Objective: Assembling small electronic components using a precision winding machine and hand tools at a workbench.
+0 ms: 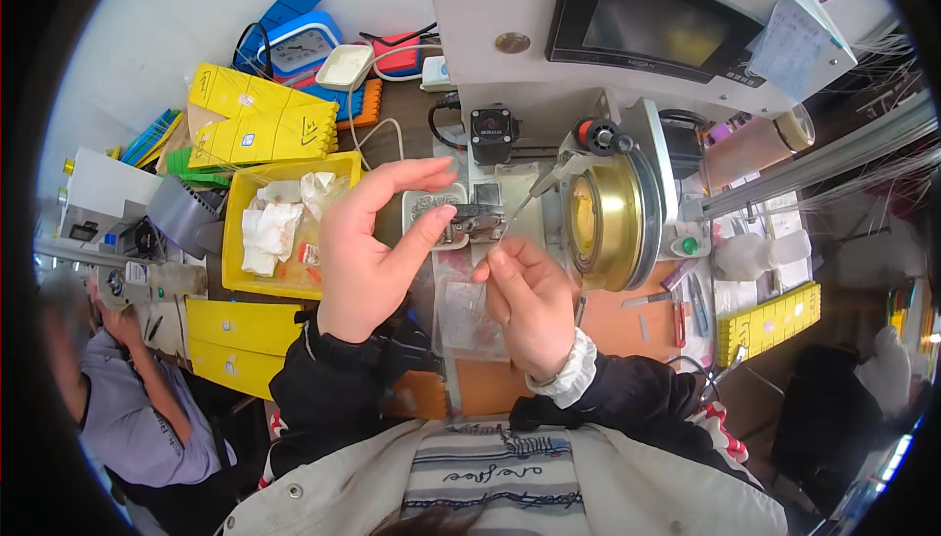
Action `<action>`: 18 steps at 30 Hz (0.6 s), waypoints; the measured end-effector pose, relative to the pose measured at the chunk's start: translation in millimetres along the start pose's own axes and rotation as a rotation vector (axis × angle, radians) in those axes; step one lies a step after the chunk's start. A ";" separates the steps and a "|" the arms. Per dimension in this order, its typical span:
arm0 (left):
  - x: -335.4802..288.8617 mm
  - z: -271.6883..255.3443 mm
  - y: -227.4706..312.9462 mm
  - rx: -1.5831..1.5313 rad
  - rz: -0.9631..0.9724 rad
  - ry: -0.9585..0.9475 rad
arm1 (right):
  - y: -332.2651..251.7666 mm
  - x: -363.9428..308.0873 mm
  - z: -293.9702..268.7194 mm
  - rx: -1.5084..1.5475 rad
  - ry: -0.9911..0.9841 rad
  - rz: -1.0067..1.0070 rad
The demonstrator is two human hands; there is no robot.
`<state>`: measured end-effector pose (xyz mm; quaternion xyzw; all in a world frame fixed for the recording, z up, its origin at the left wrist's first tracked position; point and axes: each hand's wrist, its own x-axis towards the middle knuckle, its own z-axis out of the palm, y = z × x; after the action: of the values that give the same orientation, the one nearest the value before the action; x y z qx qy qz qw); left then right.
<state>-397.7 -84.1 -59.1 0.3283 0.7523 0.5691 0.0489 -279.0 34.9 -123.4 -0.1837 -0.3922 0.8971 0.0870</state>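
At frame centre, the right hand [529,301] pinches a thin wire [512,227] leading up toward the small clamp fixture [469,220]. The left hand [377,247] hovers released, fingers spread, thumb touching the fixture. Keep the wire taut and aligned beside the brass spool [606,220].

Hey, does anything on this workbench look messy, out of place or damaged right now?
Only the yellow bin left of the left hand: it holds crumpled white paper, loosely heaped. Nothing looks spilled or broken.
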 end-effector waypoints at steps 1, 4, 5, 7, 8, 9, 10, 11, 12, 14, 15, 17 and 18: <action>0.2 -1.0 1.5 0.012 -0.009 -0.029 | -3.8 1.7 0.1 0.012 0.009 0.005; 9.8 4.6 5.5 0.037 0.002 -0.054 | -9.0 3.0 -0.3 0.065 0.050 0.050; 15.8 7.2 6.6 0.039 0.002 -0.054 | -11.6 3.5 -0.2 0.065 0.049 0.050; 28.8 12.8 9.6 0.006 0.078 -0.075 | -15.5 1.3 0.2 0.192 0.050 0.133; 36.9 16.7 10.6 0.003 0.081 -0.075 | -16.6 -0.4 -0.5 0.189 0.051 0.129; 45.5 20.1 11.9 -0.004 0.085 -0.124 | -17.6 -1.2 -1.0 0.172 0.051 0.175; 53.7 23.9 13.1 -0.012 0.089 -0.173 | -18.0 -2.0 -0.9 0.153 0.051 0.222; 61.4 31.6 9.2 -0.055 0.113 -0.175 | -17.0 -4.0 -1.6 0.151 0.047 0.222; 69.3 36.4 9.5 -0.055 0.114 -0.172 | -14.5 -7.5 -3.9 0.038 -0.007 0.233; 81.4 43.6 10.9 0.044 0.055 -0.306 | -13.2 -9.6 -7.2 -0.078 -0.066 0.245; 83.5 47.8 10.1 0.047 0.024 -0.311 | -14.3 -9.8 -9.0 -0.097 -0.086 0.222; 85.0 51.5 5.1 0.071 0.030 -0.338 | -18.4 -9.3 -11.0 -0.118 -0.111 0.203; 85.6 52.4 5.1 0.092 0.037 -0.371 | -21.6 -8.6 -10.9 -0.123 -0.108 0.196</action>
<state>-438.8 6.9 -47.1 0.4433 0.7495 0.4646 0.1610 -266.5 54.3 -112.1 -0.1774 -0.4309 0.8842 -0.0337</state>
